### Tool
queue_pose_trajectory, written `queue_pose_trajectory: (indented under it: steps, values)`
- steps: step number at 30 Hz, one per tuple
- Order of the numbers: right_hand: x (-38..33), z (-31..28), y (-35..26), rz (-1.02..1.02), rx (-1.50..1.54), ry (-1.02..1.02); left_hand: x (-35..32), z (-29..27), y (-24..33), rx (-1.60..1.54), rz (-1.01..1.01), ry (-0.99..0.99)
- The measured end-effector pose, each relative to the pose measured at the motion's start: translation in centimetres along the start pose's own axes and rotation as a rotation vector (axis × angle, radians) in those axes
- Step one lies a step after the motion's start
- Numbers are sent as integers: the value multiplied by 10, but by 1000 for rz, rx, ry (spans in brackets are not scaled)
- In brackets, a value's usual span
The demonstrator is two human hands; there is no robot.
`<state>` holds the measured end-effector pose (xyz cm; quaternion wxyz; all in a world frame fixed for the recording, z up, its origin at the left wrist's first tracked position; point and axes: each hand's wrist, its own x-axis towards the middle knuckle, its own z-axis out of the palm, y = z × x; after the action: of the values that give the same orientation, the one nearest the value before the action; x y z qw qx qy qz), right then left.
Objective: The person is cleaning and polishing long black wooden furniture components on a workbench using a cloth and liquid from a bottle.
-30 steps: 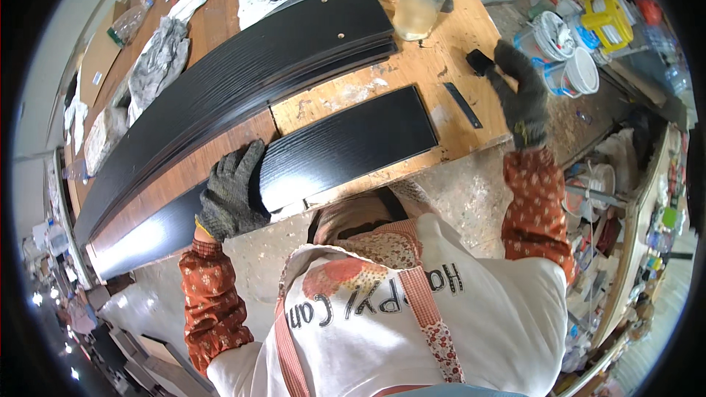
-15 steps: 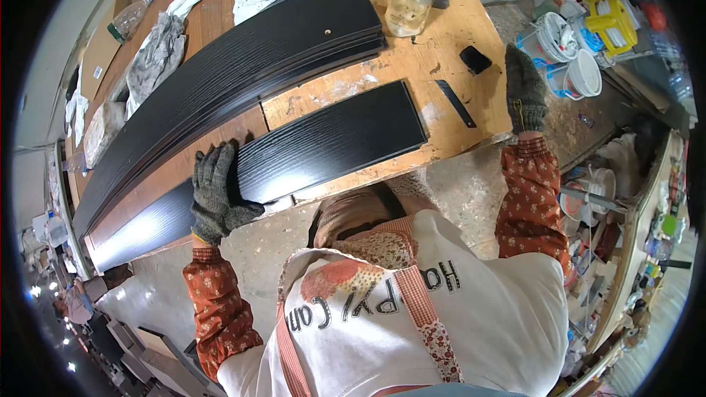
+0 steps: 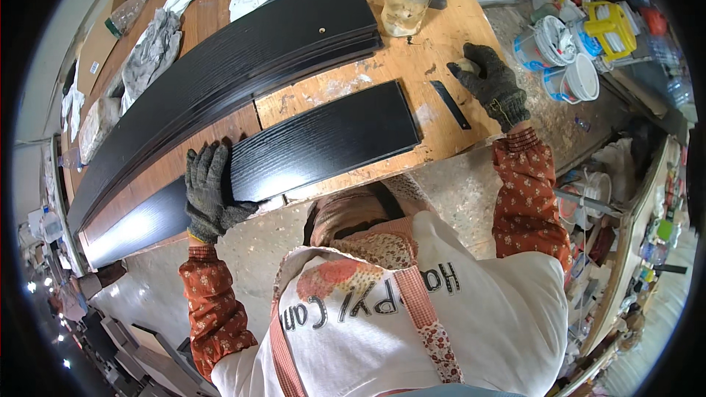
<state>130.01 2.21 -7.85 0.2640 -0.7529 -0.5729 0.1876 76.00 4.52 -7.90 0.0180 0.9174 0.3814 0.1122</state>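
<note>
My left hand [image 3: 207, 187], in a dark grey knit glove, lies flat with fingers stretched on a long glossy black board [image 3: 323, 132] near the table's front edge. At the table's right end, my right hand [image 3: 494, 88], gloved alike, has its fingers curled down and its thumb bent toward them. It covers the spot where a small black pad lay; the pad itself is hidden. Just left of that hand is a thin black strip [image 3: 450, 105]. Behind the board, a stack of curved black panels [image 3: 243, 59] runs across the table.
A lidded glass jar [image 3: 408, 0] of cloudy liquid stands behind the panels' right end. Grey rags [image 3: 152, 51] and a plastic bottle [image 3: 126, 16] lie at the far left. White buckets [image 3: 572, 79] stand on the floor to the right, beside a yellow container [image 3: 612, 29].
My right hand has moved left and inward over the table end, curling its fingers where the black pad was visible. My left hand stays on the board. The view has shifted slightly.
</note>
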Motion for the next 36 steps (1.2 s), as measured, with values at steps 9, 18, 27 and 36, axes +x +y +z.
queue_pose_trajectory:
  steps: [9, 18, 27, 36]
  values:
    - [-10, 13, -37, -188, 331, -159, 0, 0, 2, 8, -27, -17]
    - [-36, 53, -63, -511, 80, -43, 5, 0, 6, 20, 0, -6]
    - [-37, 43, -60, -667, 120, -19, 5, 0, 8, 38, 0, -16]
    - [-69, 47, -47, -617, 132, 6, 7, -1, 11, 35, 1, -19]
